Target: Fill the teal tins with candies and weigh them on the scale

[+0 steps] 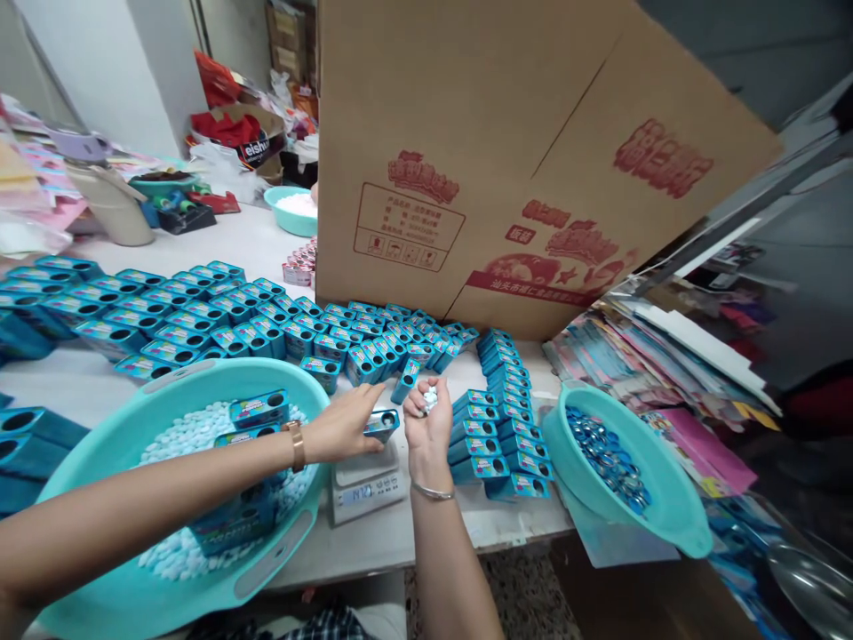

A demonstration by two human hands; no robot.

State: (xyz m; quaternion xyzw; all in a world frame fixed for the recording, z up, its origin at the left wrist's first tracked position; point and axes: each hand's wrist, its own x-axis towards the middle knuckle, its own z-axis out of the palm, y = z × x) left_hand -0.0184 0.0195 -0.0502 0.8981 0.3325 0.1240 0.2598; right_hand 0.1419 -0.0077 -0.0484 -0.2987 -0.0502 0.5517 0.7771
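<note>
My left hand (343,425) lies with fingers together on a small blue tin (382,424) that sits on a white digital scale (366,485). My right hand (426,425) is cupped and closed around several small white candies (430,396), held just right of the tin. A watch is on my left wrist and a thin bracelet on my right. A teal basin (99,498) under my left forearm holds white candies and a few blue tins.
Rows of blue tins (179,311) cover the white table. More tins are stacked in a column (497,418) to the right. A second teal basin (666,507) holds blue lids. A large cardboard box (506,151) stands behind. Printed cards lie at right.
</note>
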